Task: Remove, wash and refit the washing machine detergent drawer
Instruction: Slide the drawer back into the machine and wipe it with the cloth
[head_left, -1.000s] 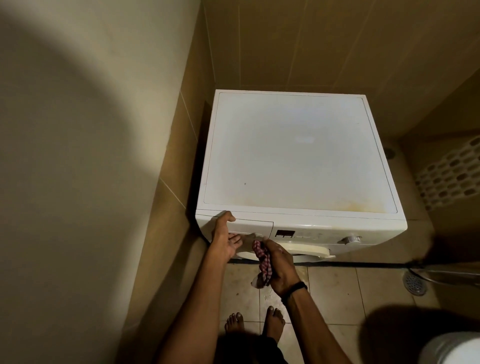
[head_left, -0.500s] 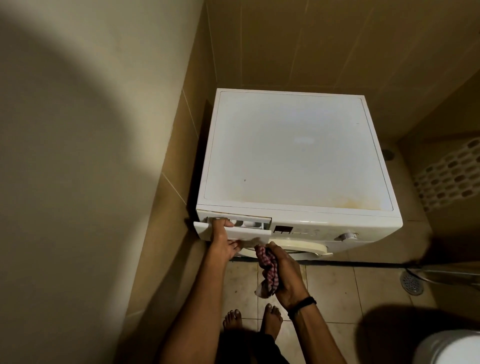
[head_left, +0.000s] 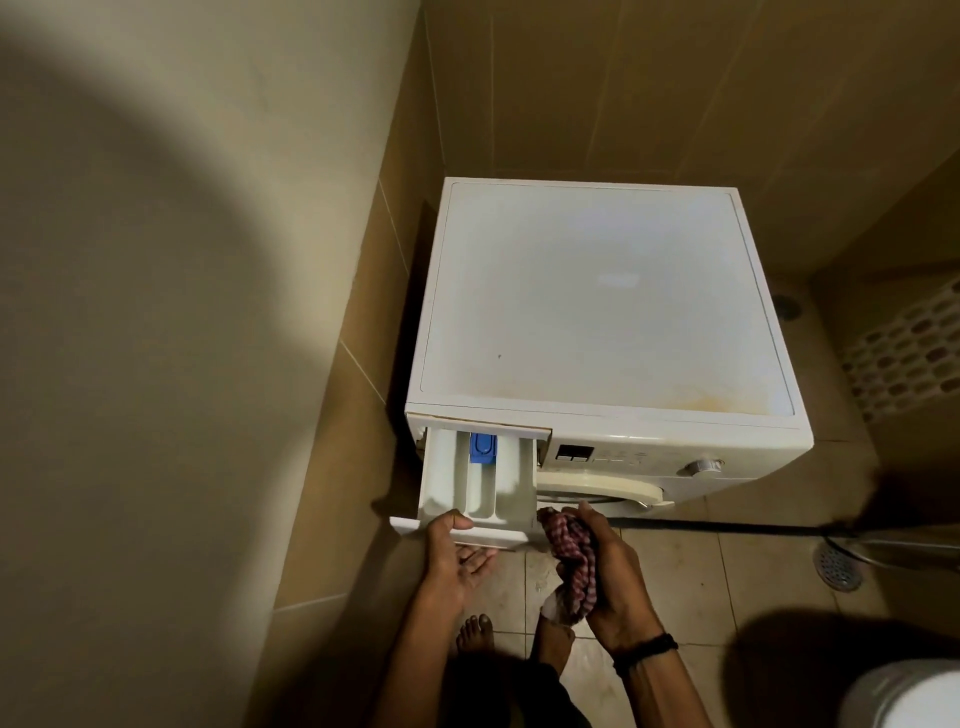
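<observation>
The detergent drawer (head_left: 444, 478) (blue insert (head_left: 483, 449) inside), well out of the washing machine (head_left: 597, 312), is being gripped by the left hand (head_left: 454, 553). A checked cloth (head_left: 571, 553) is being clutched by the right hand (head_left: 618, 582).

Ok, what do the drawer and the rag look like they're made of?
The drawer looks like moulded white plastic, smooth, slightly glossy, with thin divider walls and a blue insert. The rag: woven cloth, probably cotton, red-and-white check, crumpled into soft folds in the right hand.
</observation>
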